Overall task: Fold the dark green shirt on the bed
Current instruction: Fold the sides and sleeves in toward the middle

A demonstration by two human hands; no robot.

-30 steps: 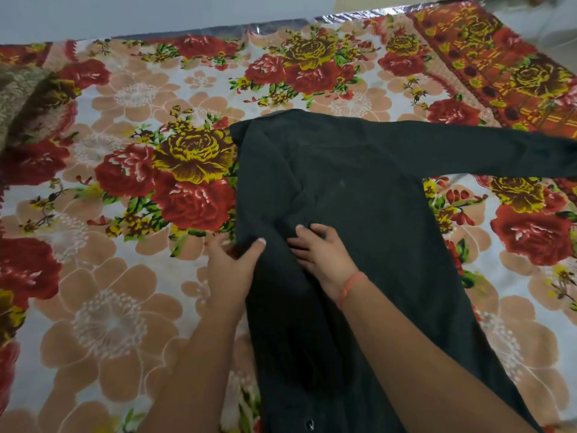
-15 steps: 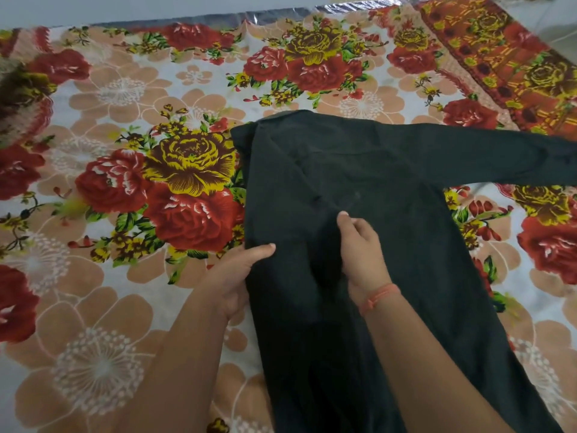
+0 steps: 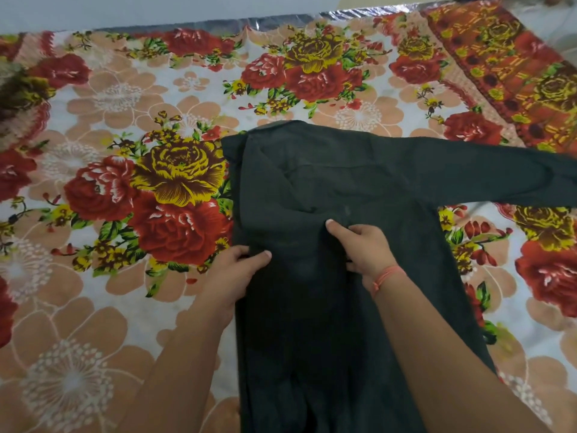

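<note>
While the dark green shirt (image 3: 343,170) lies flat on the bed (image 3: 93,276), both hands are on it mid-body. The left hand (image 3: 237,270) grips the shirt's left folded edge: thumb on top, the other fingers (image 3: 240,250) curled round and under the edge. The right hand (image 3: 365,245), with an orange thread (image 3: 387,275) at the wrist, sits just right of the left thumb on the middle of the cloth, fingers (image 3: 359,228) bent in and thumb out, and it looks to be pinching a ridge of fabric, with creases running up from the thumb. The long sleeve (image 3: 468,170) lies stretched out well to the right of the right fingers, not yet folded in. The left side looks folded over already, so this is probably the smoothing or squaring step. Risks: pulling the pinched ridge sideways could drag the folded left panel open or trap a crease under the next fold. If the left fingers let go early, the edge may slip crooked. The loose sleeve could bunch if it is swung in fast. The cloth is soft and will shift on the floral sheet (image 3: 175,170).
</note>
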